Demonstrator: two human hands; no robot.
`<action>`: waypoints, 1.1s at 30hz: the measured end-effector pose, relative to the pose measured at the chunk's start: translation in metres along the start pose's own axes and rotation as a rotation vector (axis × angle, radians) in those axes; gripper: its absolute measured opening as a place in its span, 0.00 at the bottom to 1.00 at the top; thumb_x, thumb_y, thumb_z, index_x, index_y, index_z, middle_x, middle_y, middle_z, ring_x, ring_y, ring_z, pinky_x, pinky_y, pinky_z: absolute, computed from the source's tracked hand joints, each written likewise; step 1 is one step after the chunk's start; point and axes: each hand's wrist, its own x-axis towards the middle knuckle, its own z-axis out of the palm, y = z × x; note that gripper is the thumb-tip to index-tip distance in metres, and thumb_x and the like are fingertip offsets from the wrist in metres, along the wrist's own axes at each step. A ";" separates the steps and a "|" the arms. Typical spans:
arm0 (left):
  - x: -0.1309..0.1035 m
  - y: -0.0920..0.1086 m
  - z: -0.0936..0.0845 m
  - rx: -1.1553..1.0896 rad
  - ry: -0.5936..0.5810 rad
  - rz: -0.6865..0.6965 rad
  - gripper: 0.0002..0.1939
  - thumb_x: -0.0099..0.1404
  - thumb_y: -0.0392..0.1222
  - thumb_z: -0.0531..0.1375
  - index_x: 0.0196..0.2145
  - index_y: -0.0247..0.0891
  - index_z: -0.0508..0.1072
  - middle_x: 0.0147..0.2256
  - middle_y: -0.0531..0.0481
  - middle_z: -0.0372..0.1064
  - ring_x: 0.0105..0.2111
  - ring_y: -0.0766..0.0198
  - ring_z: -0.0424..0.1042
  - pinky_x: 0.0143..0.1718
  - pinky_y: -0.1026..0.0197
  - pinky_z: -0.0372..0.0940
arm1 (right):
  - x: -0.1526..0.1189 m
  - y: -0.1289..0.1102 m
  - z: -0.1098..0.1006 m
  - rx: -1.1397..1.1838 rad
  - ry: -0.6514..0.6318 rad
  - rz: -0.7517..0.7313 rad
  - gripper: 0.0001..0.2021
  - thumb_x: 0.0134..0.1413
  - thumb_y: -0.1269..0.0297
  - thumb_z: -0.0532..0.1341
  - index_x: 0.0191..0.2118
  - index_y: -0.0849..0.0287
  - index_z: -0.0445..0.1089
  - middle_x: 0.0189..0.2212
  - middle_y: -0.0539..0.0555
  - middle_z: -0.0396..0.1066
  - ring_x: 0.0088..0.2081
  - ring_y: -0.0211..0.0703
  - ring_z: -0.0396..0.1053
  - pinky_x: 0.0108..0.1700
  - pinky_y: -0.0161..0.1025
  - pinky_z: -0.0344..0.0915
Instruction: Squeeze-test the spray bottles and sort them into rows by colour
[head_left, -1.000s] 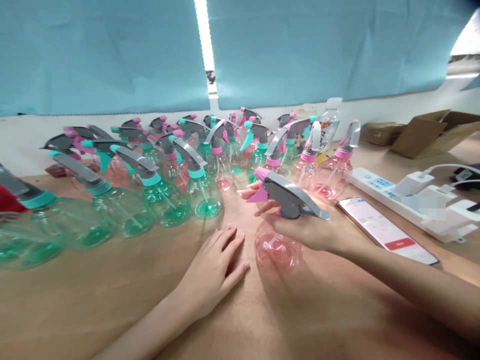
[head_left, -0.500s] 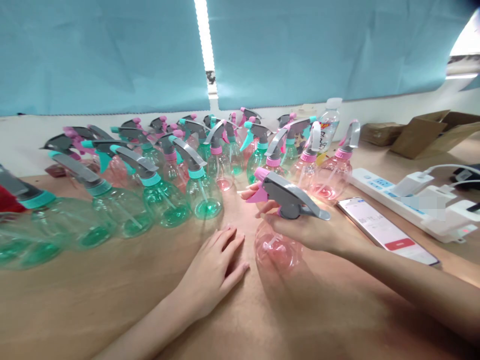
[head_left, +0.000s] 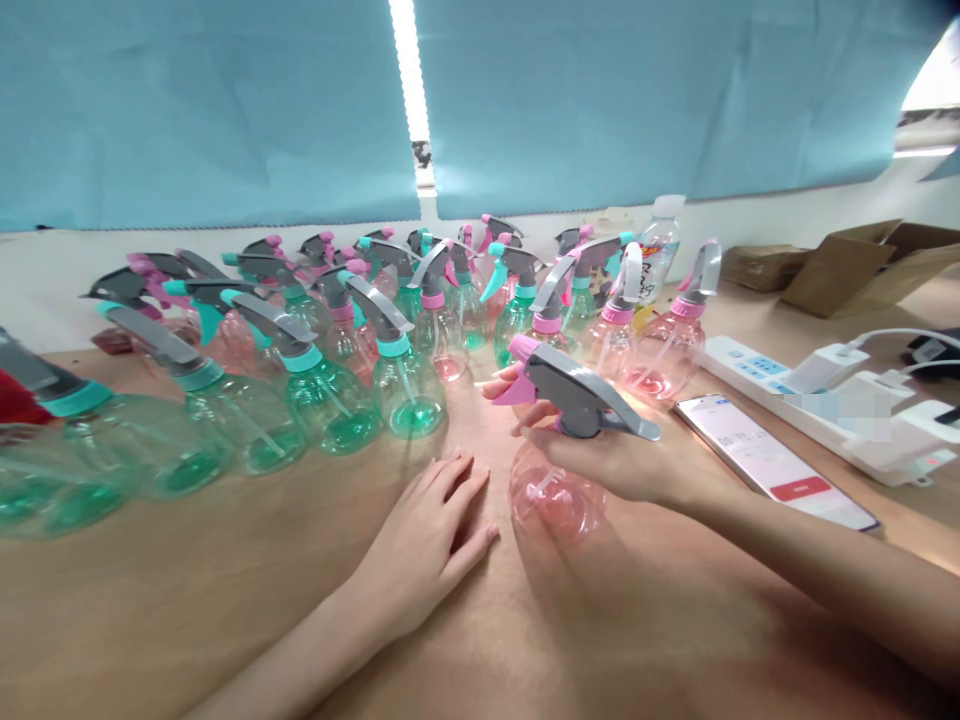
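Observation:
My right hand point(head_left: 574, 450) is closed around the neck of a pink spray bottle point(head_left: 559, 505), below its grey and pink trigger head. The bottle stands upright, and my hand hides its collar. To the left of it, my left hand point(head_left: 442, 520) lies palm down on the wooden table point(head_left: 420, 660), fingers stretched out and holding nothing. Just beyond that hand is a clear green spray bottle point(head_left: 409, 395) with a turquoise collar. Another green spray bottle point(head_left: 330, 410) is beside it on the left.
Many more green and pink spray bottles crowd the back and left of the table. At the right lie a phone point(head_left: 776, 460) and a white power strip point(head_left: 795, 400) with plugs. Farther back are a water bottle point(head_left: 660, 250) and an open cardboard box point(head_left: 855, 270).

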 end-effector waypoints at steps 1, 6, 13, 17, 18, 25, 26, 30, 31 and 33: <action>0.000 0.000 0.000 -0.003 0.002 -0.001 0.24 0.72 0.51 0.50 0.60 0.35 0.62 0.61 0.38 0.58 0.62 0.49 0.54 0.60 0.44 0.55 | 0.000 0.000 0.000 -0.008 -0.001 0.005 0.23 0.48 0.69 0.58 0.51 0.41 0.69 0.29 0.47 0.75 0.36 0.48 0.75 0.34 0.41 0.70; 0.001 -0.001 0.000 -0.006 0.000 0.000 0.25 0.72 0.51 0.50 0.60 0.35 0.62 0.61 0.38 0.58 0.62 0.48 0.54 0.60 0.43 0.55 | 0.002 -0.002 -0.002 -0.010 -0.029 -0.008 0.23 0.47 0.69 0.59 0.51 0.42 0.69 0.30 0.47 0.74 0.36 0.47 0.75 0.35 0.41 0.69; 0.001 -0.001 0.001 0.001 -0.015 0.004 0.25 0.72 0.51 0.50 0.61 0.34 0.61 0.61 0.37 0.57 0.63 0.49 0.52 0.60 0.43 0.54 | 0.002 0.005 0.000 -0.015 0.002 -0.041 0.24 0.48 0.69 0.59 0.52 0.41 0.69 0.29 0.46 0.74 0.33 0.45 0.74 0.33 0.40 0.68; 0.000 -0.001 0.001 -0.007 -0.010 0.004 0.25 0.72 0.51 0.50 0.60 0.34 0.61 0.61 0.37 0.58 0.63 0.49 0.53 0.60 0.43 0.54 | 0.003 0.006 0.000 0.029 -0.028 -0.047 0.28 0.47 0.70 0.58 0.56 0.41 0.66 0.31 0.46 0.75 0.32 0.43 0.73 0.32 0.39 0.67; 0.000 -0.001 0.001 -0.009 -0.008 0.003 0.25 0.72 0.51 0.50 0.60 0.34 0.61 0.61 0.37 0.58 0.62 0.49 0.54 0.60 0.44 0.54 | 0.004 0.006 0.000 0.043 -0.035 -0.051 0.28 0.47 0.70 0.58 0.56 0.42 0.65 0.31 0.47 0.74 0.32 0.43 0.73 0.32 0.39 0.67; 0.000 -0.003 0.003 -0.007 0.018 0.022 0.25 0.72 0.51 0.50 0.60 0.34 0.62 0.61 0.37 0.57 0.62 0.48 0.54 0.60 0.43 0.55 | 0.004 -0.004 0.000 0.109 -0.031 -0.045 0.30 0.44 0.72 0.56 0.56 0.46 0.64 0.32 0.48 0.74 0.32 0.43 0.72 0.32 0.39 0.67; 0.000 -0.003 0.004 -0.006 0.021 0.025 0.25 0.72 0.51 0.50 0.60 0.34 0.62 0.61 0.37 0.58 0.62 0.48 0.54 0.59 0.42 0.55 | 0.004 -0.005 0.000 0.112 -0.030 -0.039 0.30 0.43 0.72 0.56 0.55 0.47 0.65 0.32 0.48 0.74 0.33 0.43 0.72 0.33 0.39 0.68; 0.000 -0.002 0.003 -0.003 0.018 0.019 0.25 0.72 0.51 0.50 0.60 0.34 0.62 0.60 0.37 0.59 0.62 0.47 0.55 0.59 0.42 0.56 | 0.005 -0.004 -0.002 0.082 -0.055 -0.006 0.25 0.42 0.71 0.57 0.50 0.48 0.69 0.34 0.49 0.74 0.36 0.45 0.73 0.35 0.40 0.68; 0.000 -0.002 0.002 -0.001 0.022 0.020 0.25 0.72 0.51 0.50 0.60 0.34 0.62 0.60 0.37 0.59 0.62 0.47 0.55 0.59 0.42 0.56 | 0.005 -0.002 -0.003 0.071 -0.059 -0.016 0.24 0.41 0.70 0.57 0.49 0.47 0.70 0.34 0.49 0.74 0.36 0.45 0.73 0.35 0.41 0.67; 0.001 -0.002 0.002 0.004 0.028 0.023 0.25 0.72 0.52 0.49 0.60 0.34 0.63 0.61 0.37 0.58 0.62 0.47 0.55 0.59 0.42 0.57 | 0.005 0.000 -0.003 0.047 -0.060 -0.049 0.22 0.41 0.70 0.57 0.45 0.48 0.71 0.33 0.48 0.74 0.34 0.44 0.72 0.35 0.41 0.66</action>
